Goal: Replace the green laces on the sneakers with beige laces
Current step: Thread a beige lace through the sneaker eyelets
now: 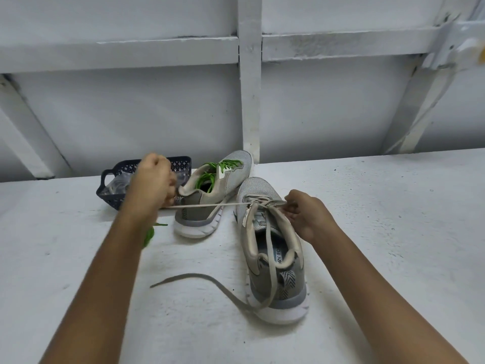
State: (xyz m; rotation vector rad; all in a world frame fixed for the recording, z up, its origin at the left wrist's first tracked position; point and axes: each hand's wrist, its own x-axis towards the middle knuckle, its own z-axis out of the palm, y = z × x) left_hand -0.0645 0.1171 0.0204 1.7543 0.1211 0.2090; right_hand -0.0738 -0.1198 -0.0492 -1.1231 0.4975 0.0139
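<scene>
Two grey sneakers lie on a white surface. The near sneaker (273,258) has a beige lace (210,204) threaded in its eyelets. My left hand (153,179) grips one end of that lace and holds it stretched taut to the left. My right hand (304,214) pinches the lace at the sneaker's upper right eyelets. The other lace end trails down over the heel onto the surface (199,278). The far sneaker (212,195) lies on its side with green laces (225,164) in it. A loose green lace (149,233) lies partly hidden beneath my left forearm.
A dark blue plastic basket (112,190) with clear wrapping inside stands behind my left hand, near the surface's back edge. A white panelled wall with beams rises behind.
</scene>
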